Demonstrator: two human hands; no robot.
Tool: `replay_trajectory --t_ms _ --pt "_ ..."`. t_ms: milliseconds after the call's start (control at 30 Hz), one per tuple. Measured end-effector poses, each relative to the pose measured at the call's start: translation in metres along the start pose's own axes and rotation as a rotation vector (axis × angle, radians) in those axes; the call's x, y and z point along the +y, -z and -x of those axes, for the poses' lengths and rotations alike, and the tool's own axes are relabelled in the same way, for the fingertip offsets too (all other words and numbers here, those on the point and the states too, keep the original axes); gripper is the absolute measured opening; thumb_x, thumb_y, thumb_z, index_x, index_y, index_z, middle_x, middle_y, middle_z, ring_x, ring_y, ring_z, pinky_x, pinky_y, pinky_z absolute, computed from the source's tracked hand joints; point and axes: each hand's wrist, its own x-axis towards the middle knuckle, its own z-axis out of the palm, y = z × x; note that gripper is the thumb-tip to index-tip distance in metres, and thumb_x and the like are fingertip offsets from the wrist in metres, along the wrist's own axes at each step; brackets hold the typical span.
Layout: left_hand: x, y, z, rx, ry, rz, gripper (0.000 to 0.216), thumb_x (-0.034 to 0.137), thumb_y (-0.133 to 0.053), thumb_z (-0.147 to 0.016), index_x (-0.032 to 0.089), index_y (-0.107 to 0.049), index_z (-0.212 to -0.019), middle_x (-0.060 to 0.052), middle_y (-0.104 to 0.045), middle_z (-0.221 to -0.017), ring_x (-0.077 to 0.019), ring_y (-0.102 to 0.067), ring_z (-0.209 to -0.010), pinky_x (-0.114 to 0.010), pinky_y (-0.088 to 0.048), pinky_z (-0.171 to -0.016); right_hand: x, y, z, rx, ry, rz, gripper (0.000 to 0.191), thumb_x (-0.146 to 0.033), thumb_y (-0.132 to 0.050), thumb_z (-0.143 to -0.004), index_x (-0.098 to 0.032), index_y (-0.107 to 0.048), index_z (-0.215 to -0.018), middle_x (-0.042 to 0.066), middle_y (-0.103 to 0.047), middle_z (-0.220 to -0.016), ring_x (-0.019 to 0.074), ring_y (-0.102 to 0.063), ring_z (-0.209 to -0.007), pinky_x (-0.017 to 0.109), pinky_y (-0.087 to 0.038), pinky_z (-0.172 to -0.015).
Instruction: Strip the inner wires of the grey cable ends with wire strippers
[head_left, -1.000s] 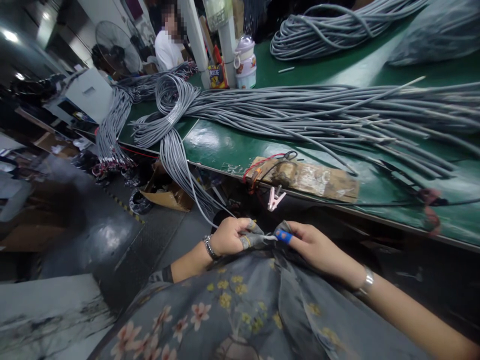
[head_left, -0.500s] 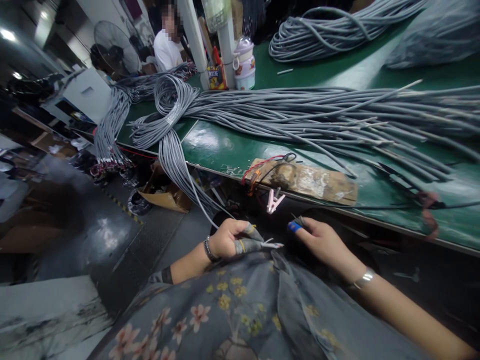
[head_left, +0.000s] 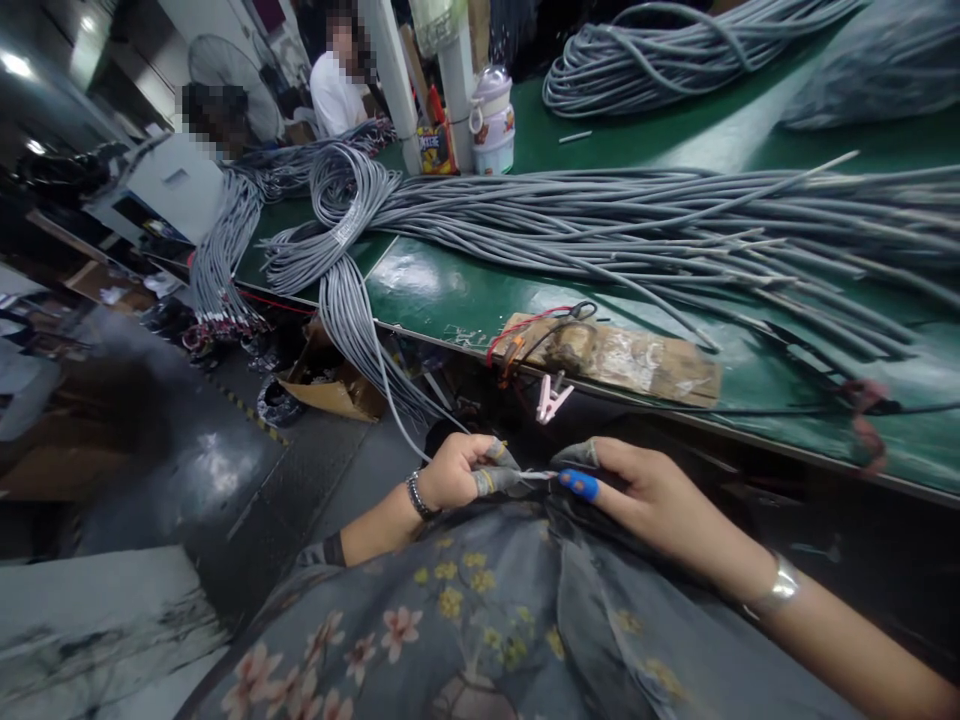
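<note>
Low before grey floral-print garment (head_left: pixel 472 610), left hand (head_left: pixel 457 475) and right hand (head_left: pixel 649 495) face inward, fingertips almost meeting. Left grip pinched on slim round grey cable (head_left: pixel 405 428), pale stripped end toward right hand, beneath green-topped bench (head_left: pixel 427 285) edge. Right thumb and forefinger at wire tips, nearly together; whether gripping, cannot tell. Individual strands too small. Right forearm cut off by frame.
</note>
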Motion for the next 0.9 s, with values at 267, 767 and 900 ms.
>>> replay_trajectory --t_ms 267,767,900 --pt "-0.003 -0.003 -0.001 -0.064 -0.044 0.032 0.052 0.059 -0.077 -0.059 0.010 -0.068 -0.072 -0.005 -0.064 -0.063 -0.0116 -0.058 -0.059 -0.023 -0.048 -0.060 0.004 -0.025 -0.006 -0.205 -0.426 -0.721 0.054 -0.071 -0.064 -0.065 -0.020 -0.047 -0.059 -0.004 -0.042 -0.052 0.0087 -0.032 -0.047 0.023 -0.029 -0.044" --pt "-0.005 -0.011 -0.003 0.031 -0.109 -0.073 0.044 0.053 -0.070 -0.071 0.010 -0.068 -0.080 -0.006 -0.067 -0.070 -0.0113 -0.059 -0.060 -0.022 -0.047 -0.058 0.011 -0.018 -0.006 0.105 -0.018 -0.071 0.026 -0.036 -0.046 -0.084 -0.020 -0.057 -0.066 0.003 -0.062 -0.062 0.0164 -0.057 -0.057 0.027 -0.047 -0.054" --pt "-0.010 -0.017 -0.009 0.208 0.030 0.088 0.053 0.060 -0.074 -0.062 0.010 -0.063 -0.078 -0.001 -0.060 -0.058 -0.0075 -0.052 -0.048 -0.018 -0.041 -0.046 0.011 -0.024 -0.002 0.046 0.048 -0.133 0.027 -0.038 -0.047 -0.086 -0.020 -0.059 -0.071 0.005 -0.067 -0.072 0.0172 -0.061 -0.064 0.028 -0.051 -0.061"
